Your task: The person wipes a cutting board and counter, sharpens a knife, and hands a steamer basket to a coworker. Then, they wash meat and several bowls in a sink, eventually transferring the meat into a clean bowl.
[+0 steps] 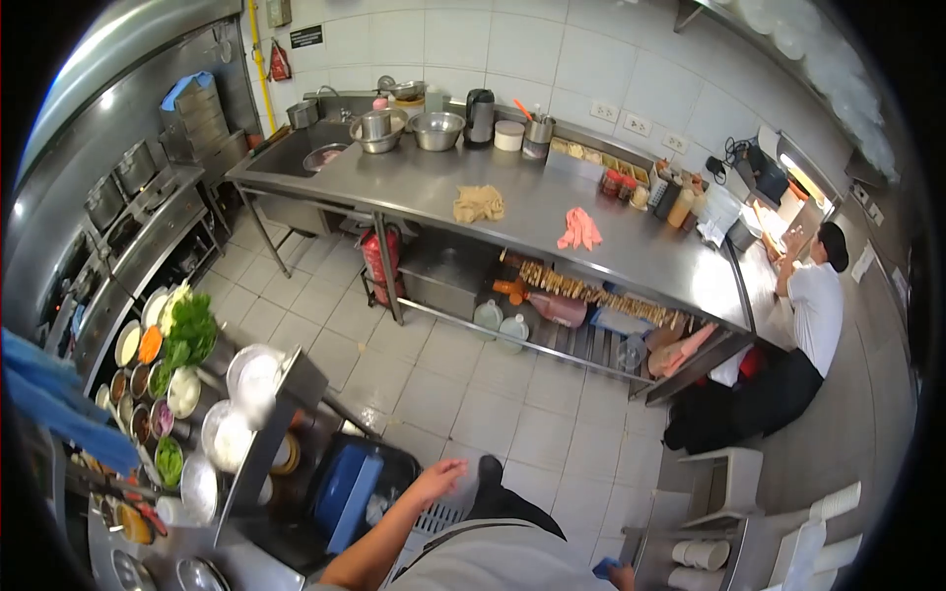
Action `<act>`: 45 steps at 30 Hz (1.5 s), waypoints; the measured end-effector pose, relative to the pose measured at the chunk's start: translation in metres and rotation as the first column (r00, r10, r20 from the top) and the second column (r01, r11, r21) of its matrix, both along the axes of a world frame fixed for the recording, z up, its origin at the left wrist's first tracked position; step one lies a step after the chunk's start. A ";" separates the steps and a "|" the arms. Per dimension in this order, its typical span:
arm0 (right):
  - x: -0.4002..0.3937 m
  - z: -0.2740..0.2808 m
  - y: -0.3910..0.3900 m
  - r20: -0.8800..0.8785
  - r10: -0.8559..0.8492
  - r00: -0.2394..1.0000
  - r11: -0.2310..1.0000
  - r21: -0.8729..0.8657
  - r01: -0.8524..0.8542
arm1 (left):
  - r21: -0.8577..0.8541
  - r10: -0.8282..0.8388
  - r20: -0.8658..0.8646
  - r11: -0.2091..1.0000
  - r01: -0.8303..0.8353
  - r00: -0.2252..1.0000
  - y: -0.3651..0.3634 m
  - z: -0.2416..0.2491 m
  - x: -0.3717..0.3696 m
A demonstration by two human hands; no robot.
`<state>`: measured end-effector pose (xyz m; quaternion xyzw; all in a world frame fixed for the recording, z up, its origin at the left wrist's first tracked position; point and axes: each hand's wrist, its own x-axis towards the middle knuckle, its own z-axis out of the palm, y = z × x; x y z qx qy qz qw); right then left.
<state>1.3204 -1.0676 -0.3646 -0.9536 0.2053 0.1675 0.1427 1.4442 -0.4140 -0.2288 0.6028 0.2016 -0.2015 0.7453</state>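
My left hand [440,480] hangs in front of my body with its fingers loosely apart and nothing visible in it. It is nearest to a black bin [396,475] and a blue panel [355,497] on the left. Low at the right side of my body, my right hand [622,575] is closed on a small blue object [605,567], whose kind I cannot make out. Much of this hand is cut off by the frame's lower edge. White paper cups [702,554] lie on a shelf to its right.
Across the tiled floor [434,369] stands a long steel table [394,187] bearing a tan cloth [479,203] and pink gloves [579,229]. A fire extinguisher [379,258] stands beneath it. At left are ingredient containers [184,392]. A person [816,300] sits at right.
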 end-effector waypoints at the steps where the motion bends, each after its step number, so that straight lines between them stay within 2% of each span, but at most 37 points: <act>1: 0.068 -0.011 0.021 -0.106 -0.069 0.992 0.987 0.140 0.084 | 0.002 0.002 0.002 1.000 -0.002 1.000 0.007 -0.005 0.018; 2: 0.150 -0.007 0.048 -0.220 -0.117 0.968 0.949 0.262 0.174 | -0.027 0.046 -0.065 0.999 -0.048 0.997 0.011 -0.005 0.034; 3: 0.221 0.009 0.093 -0.125 -0.089 0.988 0.938 0.322 0.125 | -0.056 0.098 -0.132 0.993 -0.107 0.986 0.018 -0.003 0.054; 4: 0.308 0.009 0.136 -0.134 0.158 0.978 0.959 0.259 -0.120 | -0.061 0.129 -0.134 0.989 -0.138 0.983 0.032 -0.002 0.075; 5: 0.381 0.017 0.175 -0.171 0.116 0.978 0.920 0.390 -0.041 | -0.077 0.161 -0.099 0.982 -0.169 0.982 0.049 -0.001 0.090; 6: 0.448 0.084 0.248 -0.252 0.264 0.931 0.912 0.378 -0.157 | -0.093 0.202 -0.070 0.974 -0.208 0.977 0.064 0.000 0.100; 7: 0.508 0.106 0.303 -0.208 0.356 0.911 0.817 0.542 -0.196 | -0.051 0.277 -0.093 0.958 -0.283 0.956 0.079 0.029 0.115; 8: 0.574 0.089 0.347 -0.133 0.455 0.880 0.767 0.561 -0.312 | -0.052 0.322 -0.099 0.943 -0.328 0.942 0.095 0.046 0.127; 9: 0.616 0.143 0.413 -0.090 0.538 0.838 0.695 0.610 -0.381 | -0.031 0.404 -0.089 0.912 -0.408 0.910 0.113 0.058 0.139; 11: 0.675 0.224 0.530 -0.057 0.490 0.870 0.592 0.755 -0.283 | -0.021 0.525 -0.081 0.849 -0.528 0.847 0.150 0.069 0.159; 13: 0.713 0.297 0.629 0.104 0.542 0.834 0.224 0.939 -0.263 | -0.032 0.597 -0.077 0.799 -0.601 0.798 0.187 0.077 0.178; 14: 0.748 0.292 0.671 0.266 0.543 0.797 0.135 0.909 -0.395 | -0.042 0.643 -0.078 0.761 -0.647 0.762 0.205 0.078 0.187; 15: 0.759 0.323 0.715 0.294 0.477 0.828 0.141 0.904 -0.402 | -0.041 0.660 -0.059 0.748 -0.663 0.749 0.226 0.078 0.197; 16: 0.767 0.354 0.757 0.290 0.444 0.848 0.053 0.936 -0.348 | -0.039 0.676 -0.054 0.734 -0.678 0.735 0.247 0.078 0.208; 18: 0.808 0.370 0.828 0.433 0.419 0.798 -0.057 0.890 -0.453 | -0.063 0.686 0.032 0.727 -0.684 0.727 0.291 0.084 0.232; 19: 0.825 0.374 0.861 0.443 0.431 0.786 -0.069 0.885 -0.461 | -0.066 0.698 0.043 0.715 -0.695 0.714 0.317 0.092 0.245; 21: 0.862 0.383 0.922 0.518 0.312 0.797 -0.131 0.854 -0.504 | -0.081 0.731 0.078 0.682 -0.727 0.678 0.358 0.112 0.273; 22: 0.879 0.387 0.951 0.525 0.332 0.784 -0.142 0.849 -0.509 | -0.083 0.747 0.095 0.665 -0.742 0.658 0.378 0.128 0.287; 24: 0.905 0.384 0.997 0.546 0.198 0.814 -0.226 0.833 -0.505 | -0.079 0.747 0.086 0.664 -0.743 0.659 0.419 0.154 0.311; 25: 0.921 0.377 1.014 0.539 0.206 0.817 -0.229 0.838 -0.495 | -0.074 0.735 0.137 0.677 -0.733 0.665 0.438 0.160 0.322; 27: 0.948 0.351 1.046 0.569 0.441 0.694 0.175 0.704 -0.689 | -0.032 0.722 0.186 0.683 -0.730 0.667 0.476 0.175 0.341; 28: 0.961 0.318 1.061 0.563 0.439 0.701 0.173 0.712 -0.680 | -0.021 0.721 0.180 0.683 -0.730 0.669 0.495 0.177 0.349; 29: 0.975 0.271 1.076 0.661 0.529 0.532 0.297 0.443 -0.846 | -0.003 0.728 0.186 0.672 -0.740 0.660 0.513 0.175 0.356; 30: 0.983 0.242 1.093 0.690 0.636 0.345 0.371 0.119 -0.921 | 0.014 0.734 0.192 0.662 -0.750 0.651 0.533 0.173 0.363; 31: 0.975 0.237 1.115 0.687 0.637 0.351 0.371 0.126 -0.920 | -0.016 0.738 0.177 0.663 -0.748 0.651 0.555 0.173 0.368; 33: 0.942 0.238 1.164 0.693 0.581 0.427 0.571 0.026 -0.820 | -0.007 0.770 0.143 0.629 -0.777 0.622 0.605 0.161 0.379; 34: 0.946 0.232 1.189 0.685 0.585 0.434 0.571 0.033 -0.820 | 0.002 0.797 0.116 0.596 -0.803 0.593 0.632 0.154 0.387; 35: 0.952 0.226 1.215 0.720 0.574 0.390 0.533 0.033 -0.845 | -0.010 0.823 0.127 0.559 -0.829 0.553 0.661 0.144 0.397; 36: 0.958 0.219 1.238 0.754 0.555 0.352 0.500 0.036 -0.865 | 0.005 0.818 0.119 0.566 -0.825 0.562 0.692 0.140 0.411; 37: 0.965 0.219 1.262 0.751 0.545 0.373 0.513 0.053 -0.857 | 0.033 0.823 0.111 0.558 -0.829 0.557 0.725 0.140 0.428; 38: 0.976 0.223 1.286 0.725 0.601 0.337 0.444 0.048 -0.895 | 0.064 0.823 0.107 0.555 -0.830 0.558 0.760 0.142 0.448; 39: 0.987 0.228 1.311 0.698 0.652 0.297 0.375 0.044 -0.926 | 0.080 0.806 0.103 0.578 -0.812 0.584 0.794 0.139 0.468; 40: 0.996 0.231 1.336 0.696 0.640 0.325 0.398 0.061 -0.915 | 0.097 0.790 0.097 0.598 -0.795 0.606 0.827 0.148 0.492; 42: 1.008 0.237 1.383 0.695 0.654 0.299 0.354 0.068 -0.933 | 0.174 0.707 0.081 0.684 -0.708 0.703 0.885 0.164 0.536; 44: 1.021 0.244 1.431 0.688 0.654 0.316 0.357 0.087 -0.930 | 0.165 0.660 0.092 0.729 -0.665 0.746 0.945 0.169 0.579; 45: 1.024 0.245 1.446 0.668 0.674 0.316 0.346 0.092 -0.934 | 0.213 0.617 0.147 0.744 -0.634 0.773 0.973 0.168 0.602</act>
